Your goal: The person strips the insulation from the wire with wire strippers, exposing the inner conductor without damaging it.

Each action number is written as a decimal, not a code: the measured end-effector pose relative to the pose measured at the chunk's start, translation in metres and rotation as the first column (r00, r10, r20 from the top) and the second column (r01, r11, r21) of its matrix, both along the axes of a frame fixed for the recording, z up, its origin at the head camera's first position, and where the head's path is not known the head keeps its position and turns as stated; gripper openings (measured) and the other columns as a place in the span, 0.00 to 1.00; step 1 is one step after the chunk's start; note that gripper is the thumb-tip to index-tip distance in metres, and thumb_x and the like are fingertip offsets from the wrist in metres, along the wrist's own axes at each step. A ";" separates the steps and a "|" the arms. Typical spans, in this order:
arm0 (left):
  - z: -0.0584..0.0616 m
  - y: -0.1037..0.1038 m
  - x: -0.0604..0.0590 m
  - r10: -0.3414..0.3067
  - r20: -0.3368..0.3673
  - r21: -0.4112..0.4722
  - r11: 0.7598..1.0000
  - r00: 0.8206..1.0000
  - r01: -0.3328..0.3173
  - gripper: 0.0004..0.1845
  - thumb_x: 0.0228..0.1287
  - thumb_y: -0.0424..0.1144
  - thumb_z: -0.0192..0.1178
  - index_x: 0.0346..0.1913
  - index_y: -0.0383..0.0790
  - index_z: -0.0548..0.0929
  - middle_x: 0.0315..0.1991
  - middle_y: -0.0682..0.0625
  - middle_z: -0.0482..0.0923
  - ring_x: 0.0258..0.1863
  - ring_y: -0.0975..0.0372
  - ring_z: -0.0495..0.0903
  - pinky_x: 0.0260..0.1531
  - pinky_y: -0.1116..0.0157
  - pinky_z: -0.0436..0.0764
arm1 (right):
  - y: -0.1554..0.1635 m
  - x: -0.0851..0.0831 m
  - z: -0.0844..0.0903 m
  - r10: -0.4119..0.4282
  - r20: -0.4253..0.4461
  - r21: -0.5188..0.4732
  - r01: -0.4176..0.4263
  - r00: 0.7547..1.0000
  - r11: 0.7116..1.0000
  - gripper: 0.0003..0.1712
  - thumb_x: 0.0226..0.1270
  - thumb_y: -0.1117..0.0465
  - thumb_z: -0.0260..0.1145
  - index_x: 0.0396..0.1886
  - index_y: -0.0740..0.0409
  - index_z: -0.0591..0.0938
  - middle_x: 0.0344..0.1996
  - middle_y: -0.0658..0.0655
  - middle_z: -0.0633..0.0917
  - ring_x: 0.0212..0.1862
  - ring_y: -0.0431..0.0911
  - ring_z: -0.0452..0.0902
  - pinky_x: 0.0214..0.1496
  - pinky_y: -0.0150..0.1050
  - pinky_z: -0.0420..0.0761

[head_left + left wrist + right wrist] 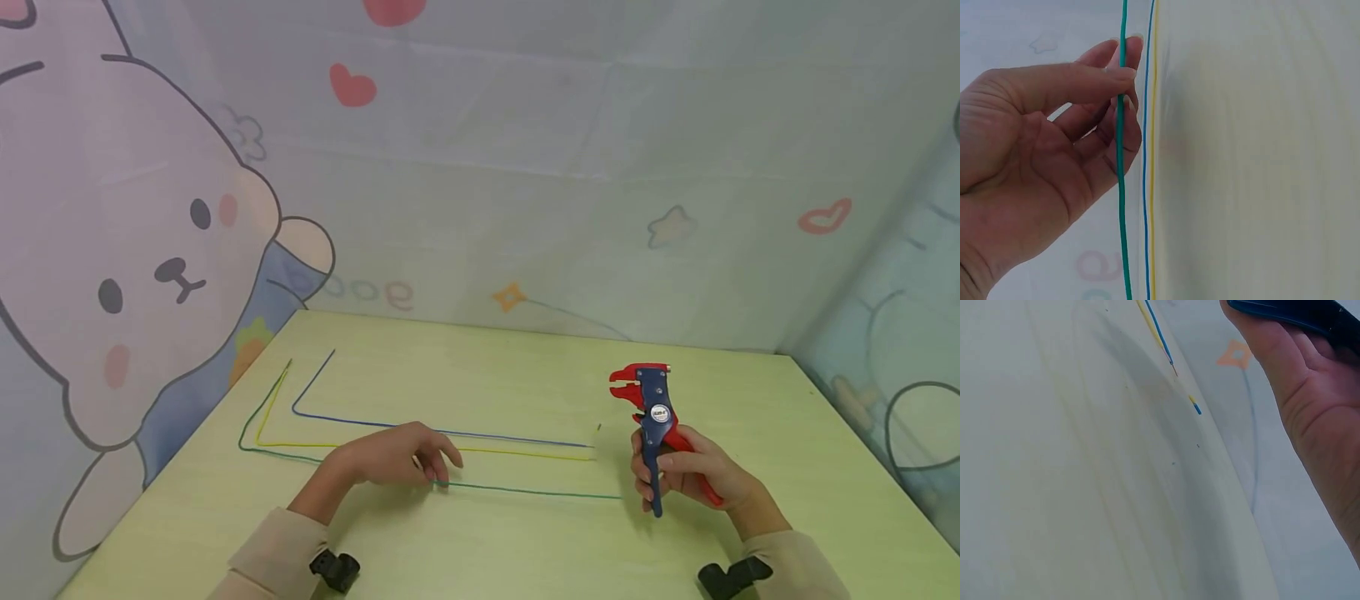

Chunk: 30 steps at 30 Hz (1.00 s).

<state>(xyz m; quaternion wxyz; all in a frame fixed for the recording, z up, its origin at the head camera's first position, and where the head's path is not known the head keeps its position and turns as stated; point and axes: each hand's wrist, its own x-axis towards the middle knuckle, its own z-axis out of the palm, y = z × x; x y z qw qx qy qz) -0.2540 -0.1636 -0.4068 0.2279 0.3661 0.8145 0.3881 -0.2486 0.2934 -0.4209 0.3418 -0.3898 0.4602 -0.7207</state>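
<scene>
My left hand (397, 457) pinches a green wire (525, 491) between thumb and fingers, plainly so in the left wrist view, where the green wire (1125, 237) crosses the fingers. The wire's free end points right, towards my right hand (708, 471). That hand grips a wire stripper (656, 417) by its blue and red handles, upright with its red jaws at the top left. Beyond my left hand, a blue wire (495, 436) and a yellow wire (525, 453) lie side by side on the table. In the right wrist view the blue wire (1159, 328) ends in a bare tip.
Small pieces of cut insulation (1196, 407) lie past the wire ends on the pale table (487, 550). The wires bend away at the table's left side. A printed cloth (525, 167) hangs behind the table and along its sides.
</scene>
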 end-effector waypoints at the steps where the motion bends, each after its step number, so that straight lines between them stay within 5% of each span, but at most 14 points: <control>1: 0.001 -0.001 0.000 -0.001 -0.004 0.006 1.000 1.000 0.001 0.22 0.58 0.16 0.56 0.53 0.34 0.84 0.38 0.49 0.86 0.40 0.57 0.83 0.43 0.66 0.79 | 0.000 0.000 0.000 -0.001 -0.001 0.003 0.001 1.000 1.000 0.24 0.71 0.74 0.33 0.63 0.68 0.64 0.48 0.63 0.80 0.48 0.55 0.81 0.55 0.56 0.79; 12: 0.015 -0.005 0.000 -0.001 -0.057 0.010 1.000 0.998 0.002 0.19 0.58 0.16 0.58 0.49 0.32 0.88 0.41 0.44 0.86 0.41 0.54 0.82 0.44 0.62 0.80 | 0.002 -0.002 -0.003 0.029 0.012 -0.023 -0.029 1.000 0.999 0.25 0.71 0.74 0.32 0.64 0.69 0.64 0.49 0.63 0.80 0.49 0.55 0.82 0.56 0.57 0.78; 23: 0.033 -0.003 0.000 0.062 0.005 0.020 0.998 0.998 -0.062 0.19 0.56 0.16 0.61 0.48 0.32 0.88 0.41 0.42 0.86 0.42 0.53 0.82 0.40 0.65 0.81 | 0.002 0.002 -0.006 0.077 0.060 -0.023 -0.076 0.995 0.997 0.23 0.69 0.73 0.39 0.63 0.68 0.66 0.47 0.63 0.81 0.48 0.55 0.81 0.56 0.55 0.79; 30: 0.043 -0.008 0.000 0.094 -0.018 0.068 0.993 0.995 -0.093 0.18 0.59 0.18 0.61 0.50 0.34 0.88 0.43 0.44 0.86 0.45 0.49 0.83 0.43 0.64 0.82 | -0.001 0.001 -0.004 0.071 -0.002 -0.018 -0.071 0.997 0.997 0.21 0.70 0.74 0.43 0.61 0.71 0.66 0.46 0.63 0.81 0.46 0.54 0.81 0.53 0.55 0.80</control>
